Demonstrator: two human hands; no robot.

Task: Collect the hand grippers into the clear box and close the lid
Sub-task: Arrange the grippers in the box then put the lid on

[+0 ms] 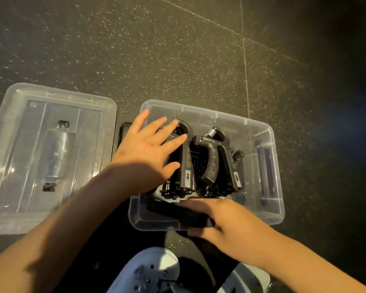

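my left hand (145,151) is spread flat, fingers apart, resting on the black hand grippers (201,163) that stand packed side by side in the clear box (270,172) on the speckled floor (178,49). my fingertips touch the curved top of the leftmost one. my right hand (218,214) sits at the near rim of the box, its grip pressed around a dark handle (173,210) that lies across the near end inside; whether that is another hand gripper i cannot tell for sure. the lid (13,144) lies upside down on the floor just left of the box, apart from it. my pale shoes (150,271) show at the bottom edge.
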